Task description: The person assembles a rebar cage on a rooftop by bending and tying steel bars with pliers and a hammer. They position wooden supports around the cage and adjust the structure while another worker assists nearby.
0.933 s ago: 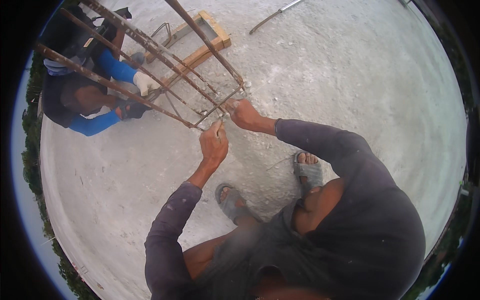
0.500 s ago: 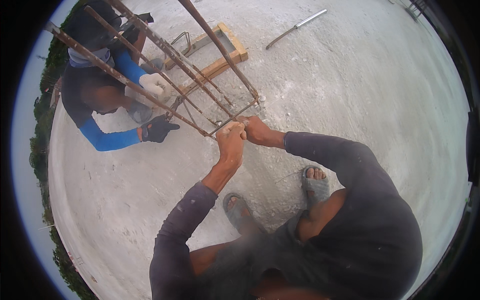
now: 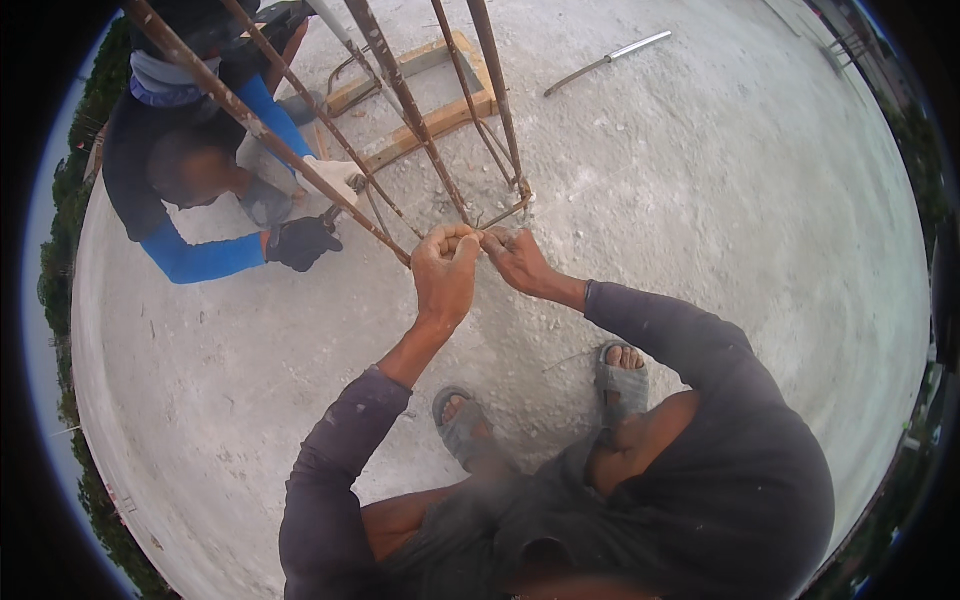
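Observation:
Several rusty upright rebars (image 3: 415,112) rise from the concrete in front of me, with a thin bent steel stirrup (image 3: 508,213) around them near their base. At the stirrup's near side, my left hand (image 3: 444,275) is closed in a pinch, palm side toward the bars. My right hand (image 3: 520,262) pinches right beside it, fingertips almost touching the left ones. What the fingertips hold is too small and covered to make out; a short thin end shows just above them.
Left of the bars a co-worker crouches, a dark-gloved hand (image 3: 303,243) and a white-gloved hand (image 3: 335,180) near a bar with a tool. Behind stands a wooden frame (image 3: 487,95) on the concrete floor (image 3: 720,200). A rod with a silvery handle (image 3: 608,62) lies farther right.
Both my hands stay together at the stirrup, the right now a little lower and more visible. The view has shifted slightly, and the co-worker's white-gloved hand has moved lower along the bar.

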Available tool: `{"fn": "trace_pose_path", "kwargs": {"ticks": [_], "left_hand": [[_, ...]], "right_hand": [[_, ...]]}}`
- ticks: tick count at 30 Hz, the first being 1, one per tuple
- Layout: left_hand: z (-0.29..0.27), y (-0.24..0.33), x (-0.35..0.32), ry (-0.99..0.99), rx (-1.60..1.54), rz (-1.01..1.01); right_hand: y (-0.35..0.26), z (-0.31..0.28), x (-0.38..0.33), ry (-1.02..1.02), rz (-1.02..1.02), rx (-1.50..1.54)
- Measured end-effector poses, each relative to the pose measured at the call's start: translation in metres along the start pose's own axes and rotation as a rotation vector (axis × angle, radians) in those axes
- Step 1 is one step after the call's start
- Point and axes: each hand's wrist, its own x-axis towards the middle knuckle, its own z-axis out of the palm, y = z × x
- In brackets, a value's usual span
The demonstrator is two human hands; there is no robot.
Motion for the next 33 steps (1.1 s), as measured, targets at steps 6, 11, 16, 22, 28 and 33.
{"fn": "trace_pose_path", "kwargs": {"ticks": [6, 11, 16, 22, 28, 33], "left_hand": [[-0.014, -0.006, 0.047, -0.228, 0.059, 0.229], [-0.022, -0.009, 0.072, -0.347, 0.457, 0.298], [-0.024, -0.026, 0.068, -0.23, 0.776, 0.458], [-0.024, -0.032, 0.071, -0.219, 0.941, 0.437], [-0.022, -0.03, 0.068, -0.141, 0.905, 0.448], [-0.024, -0.028, 0.054, -0.018, 0.96, 0.583]], "right_hand": [[-0.007, -0.002, 0.008, -0.082, 0.171, 0.082], [-0.005, -0.007, 0.013, -0.113, 0.036, -0.032], [-0.01, -0.003, 0.012, -0.051, 0.236, 0.099], [-0.016, 0.005, 0.01, 0.009, 0.222, 0.105], [-0.014, 0.012, 0.01, 0.045, 0.184, 0.029], [-0.012, 0.015, 0.006, 0.113, 0.078, 0.078]]}}
